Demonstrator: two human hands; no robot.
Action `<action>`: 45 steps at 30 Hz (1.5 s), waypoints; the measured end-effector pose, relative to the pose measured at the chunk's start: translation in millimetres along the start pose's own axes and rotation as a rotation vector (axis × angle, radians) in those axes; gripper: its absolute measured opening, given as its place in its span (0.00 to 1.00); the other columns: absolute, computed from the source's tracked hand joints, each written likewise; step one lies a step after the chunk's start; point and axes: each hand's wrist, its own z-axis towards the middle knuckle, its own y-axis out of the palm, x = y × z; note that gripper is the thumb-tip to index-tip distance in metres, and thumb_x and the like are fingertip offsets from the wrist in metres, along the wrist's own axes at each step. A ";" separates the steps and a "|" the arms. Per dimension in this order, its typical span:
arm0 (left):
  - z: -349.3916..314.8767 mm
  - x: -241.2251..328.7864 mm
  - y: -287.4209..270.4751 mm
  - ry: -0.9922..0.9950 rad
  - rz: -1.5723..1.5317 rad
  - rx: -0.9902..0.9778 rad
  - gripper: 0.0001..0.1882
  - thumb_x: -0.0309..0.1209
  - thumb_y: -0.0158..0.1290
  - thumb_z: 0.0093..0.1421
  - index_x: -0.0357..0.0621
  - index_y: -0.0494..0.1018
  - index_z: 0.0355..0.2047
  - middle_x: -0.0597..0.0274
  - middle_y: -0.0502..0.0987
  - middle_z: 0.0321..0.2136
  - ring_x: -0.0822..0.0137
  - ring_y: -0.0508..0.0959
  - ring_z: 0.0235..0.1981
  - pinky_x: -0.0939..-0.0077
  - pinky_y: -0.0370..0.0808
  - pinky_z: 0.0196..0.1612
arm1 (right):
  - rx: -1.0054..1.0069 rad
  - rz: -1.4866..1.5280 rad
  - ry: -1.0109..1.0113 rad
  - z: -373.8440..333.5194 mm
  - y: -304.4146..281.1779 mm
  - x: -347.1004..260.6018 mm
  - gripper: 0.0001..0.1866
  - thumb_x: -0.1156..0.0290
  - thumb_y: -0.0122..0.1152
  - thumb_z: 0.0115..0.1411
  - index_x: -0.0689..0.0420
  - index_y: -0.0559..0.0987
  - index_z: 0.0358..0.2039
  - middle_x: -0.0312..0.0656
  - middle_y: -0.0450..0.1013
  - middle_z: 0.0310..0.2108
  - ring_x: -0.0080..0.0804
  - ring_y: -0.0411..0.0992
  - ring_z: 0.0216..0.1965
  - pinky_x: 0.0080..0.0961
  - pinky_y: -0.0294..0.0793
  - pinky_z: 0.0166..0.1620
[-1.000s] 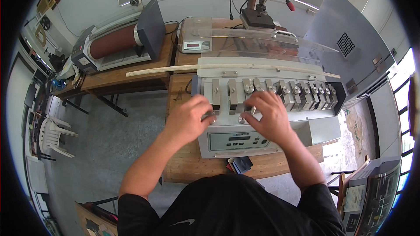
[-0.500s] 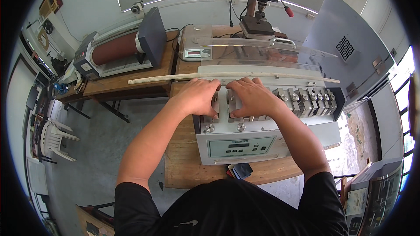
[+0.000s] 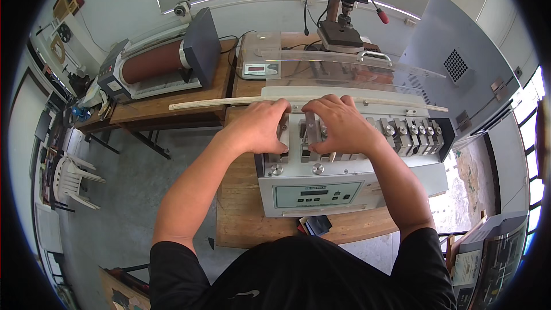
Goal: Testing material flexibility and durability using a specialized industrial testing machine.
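Two hands (image 3: 256,128) (image 3: 342,126) holding two metal blocks (image 3: 284,133) (image 3: 312,128), two front knobs (image 3: 276,169) (image 3: 318,169)

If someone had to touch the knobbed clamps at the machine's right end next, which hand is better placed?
Probably the right hand: it is nearer those knobbed clamps, while the left hand is at the left end of the machine.

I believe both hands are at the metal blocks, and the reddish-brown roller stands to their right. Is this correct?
Not the side: the head view shows the reddish-brown roller to the hands' left. The left hand and right hand are indeed at the metal blocks.
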 end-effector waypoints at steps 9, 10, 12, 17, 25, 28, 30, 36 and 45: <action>-1.7 -3.6 2.0 -0.005 0.254 -0.017 0.47 0.41 0.72 0.33 0.45 0.64 0.55 0.56 0.77 0.45 0.61 0.74 0.53 0.64 0.56 0.60 | -0.127 -0.094 0.056 -5.4 12.2 9.4 0.43 0.55 0.73 0.37 0.54 0.72 0.57 0.37 0.75 0.49 0.35 0.68 0.54 0.37 0.57 0.58; -2.2 -4.6 4.0 -0.002 0.246 -0.017 0.48 0.41 0.72 0.33 0.46 0.64 0.56 0.57 0.78 0.45 0.60 0.74 0.53 0.63 0.55 0.61 | -0.128 -0.102 0.051 -5.2 13.3 9.4 0.44 0.55 0.73 0.37 0.54 0.71 0.57 0.37 0.75 0.49 0.35 0.68 0.54 0.37 0.57 0.58; -2.6 -7.0 7.1 0.000 0.236 -0.017 0.49 0.41 0.73 0.33 0.46 0.64 0.57 0.57 0.78 0.45 0.60 0.74 0.53 0.61 0.54 0.62 | -0.162 -0.096 0.067 -3.0 10.5 7.2 0.45 0.55 0.73 0.37 0.53 0.71 0.58 0.37 0.75 0.49 0.35 0.68 0.55 0.38 0.56 0.59; -1.3 -6.6 7.3 0.005 0.264 -0.017 0.50 0.43 0.74 0.34 0.48 0.63 0.59 0.57 0.78 0.45 0.59 0.73 0.54 0.59 0.53 0.63 | -0.224 -0.064 0.104 -3.4 8.3 8.0 0.45 0.54 0.73 0.37 0.52 0.70 0.59 0.37 0.75 0.50 0.35 0.67 0.56 0.39 0.55 0.60; -2.6 -4.2 3.4 -0.016 0.267 -0.047 0.51 0.44 0.73 0.34 0.48 0.63 0.59 0.57 0.78 0.44 0.59 0.73 0.54 0.60 0.52 0.64 | -0.229 -0.081 0.093 -4.2 10.0 6.2 0.49 0.52 0.74 0.38 0.51 0.66 0.62 0.39 0.73 0.53 0.37 0.66 0.58 0.46 0.51 0.63; -2.4 -3.6 3.3 -0.015 0.265 -0.050 0.51 0.44 0.73 0.34 0.48 0.64 0.59 0.57 0.78 0.44 0.59 0.74 0.53 0.60 0.52 0.64 | -0.234 -0.088 0.106 -5.2 11.7 7.1 0.49 0.52 0.74 0.38 0.51 0.65 0.63 0.40 0.72 0.54 0.38 0.65 0.60 0.53 0.48 0.66; -2.3 -3.5 3.5 -0.013 0.266 -0.049 0.51 0.44 0.73 0.34 0.48 0.64 0.59 0.57 0.78 0.43 0.59 0.74 0.53 0.60 0.52 0.64 | -0.222 -0.078 0.099 -6.4 13.3 8.7 0.50 0.54 0.75 0.38 0.51 0.65 0.63 0.40 0.72 0.52 0.39 0.64 0.60 0.56 0.46 0.66; -2.7 -4.0 4.4 -0.012 0.273 -0.035 0.51 0.44 0.73 0.34 0.48 0.63 0.59 0.58 0.79 0.42 0.60 0.74 0.52 0.60 0.52 0.64 | -0.235 -0.073 0.095 -5.1 12.0 8.8 0.51 0.54 0.75 0.39 0.51 0.63 0.64 0.41 0.71 0.54 0.40 0.62 0.62 0.60 0.43 0.68; -14.8 -5.0 9.2 0.033 0.274 0.037 0.51 0.44 0.73 0.34 0.48 0.63 0.60 0.56 0.74 0.52 0.60 0.68 0.59 0.61 0.52 0.64 | -0.037 -0.079 0.054 -17.5 11.5 1.3 0.48 0.52 0.76 0.39 0.50 0.67 0.61 0.41 0.64 0.60 0.42 0.56 0.66 0.61 0.44 0.67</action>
